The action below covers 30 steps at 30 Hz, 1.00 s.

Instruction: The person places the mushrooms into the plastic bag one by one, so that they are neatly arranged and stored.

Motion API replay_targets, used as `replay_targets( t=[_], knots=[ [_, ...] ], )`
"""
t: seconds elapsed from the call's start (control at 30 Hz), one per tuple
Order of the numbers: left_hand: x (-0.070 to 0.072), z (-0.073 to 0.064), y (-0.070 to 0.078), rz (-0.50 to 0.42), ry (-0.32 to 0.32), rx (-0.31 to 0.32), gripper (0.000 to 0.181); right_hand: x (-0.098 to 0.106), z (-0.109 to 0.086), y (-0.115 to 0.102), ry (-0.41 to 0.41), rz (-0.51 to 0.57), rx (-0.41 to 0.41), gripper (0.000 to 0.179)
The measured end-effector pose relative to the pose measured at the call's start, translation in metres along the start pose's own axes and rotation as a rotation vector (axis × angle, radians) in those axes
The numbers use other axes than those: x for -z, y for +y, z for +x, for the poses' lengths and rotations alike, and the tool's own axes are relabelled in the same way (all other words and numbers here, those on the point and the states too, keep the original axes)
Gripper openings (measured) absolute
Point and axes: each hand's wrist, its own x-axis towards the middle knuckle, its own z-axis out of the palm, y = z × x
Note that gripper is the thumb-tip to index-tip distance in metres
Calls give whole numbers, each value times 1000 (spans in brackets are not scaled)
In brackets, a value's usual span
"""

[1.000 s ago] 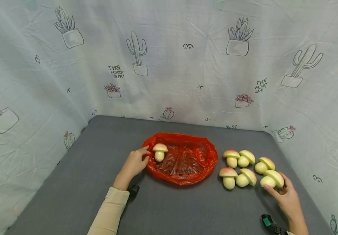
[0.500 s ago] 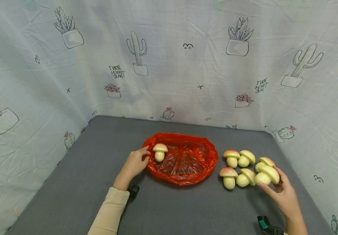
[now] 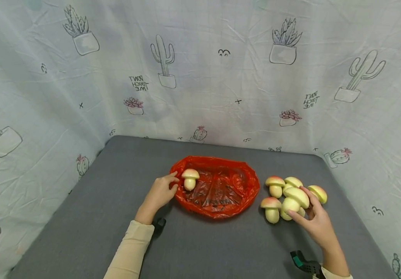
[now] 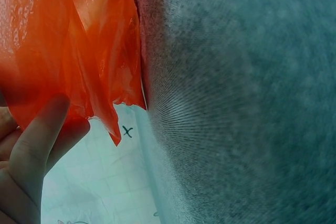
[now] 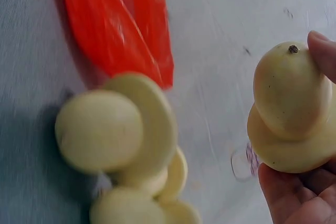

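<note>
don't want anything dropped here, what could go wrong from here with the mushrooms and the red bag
The held mushroom looks smooth and rounded, so it could slip from the right hand. In the head view it overlaps other mushrooms, so it might bump one. The red bag looks thin and creased; its rim could fold if the left hand tugged.

Soft, even light cast faint shadows on the grey tabletop; glare streaked the crinkled red plastic bag, and the right wrist view blurred a pale-yellow mushroom-shaped piece.
</note>
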Motion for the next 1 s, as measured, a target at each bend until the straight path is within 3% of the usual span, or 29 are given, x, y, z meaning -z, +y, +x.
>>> replay_targets(
  t=[0.4,0.67,0.83,1.0],
  knots=[
    [1,-1,0,6,9,-17,22,-33,31,-10,-109,40,44,77],
    [1,-2,1,-7,7,-9,22,-64,45,-10,-189,83,-9,78],
    [1,-2,1,-29,-15,7,24,-82,54,-8,-224,57,-2,78],
    [2,-2,2,-24,1,-6,23,-97,65,-12,-243,39,-43,78]
  ],
)
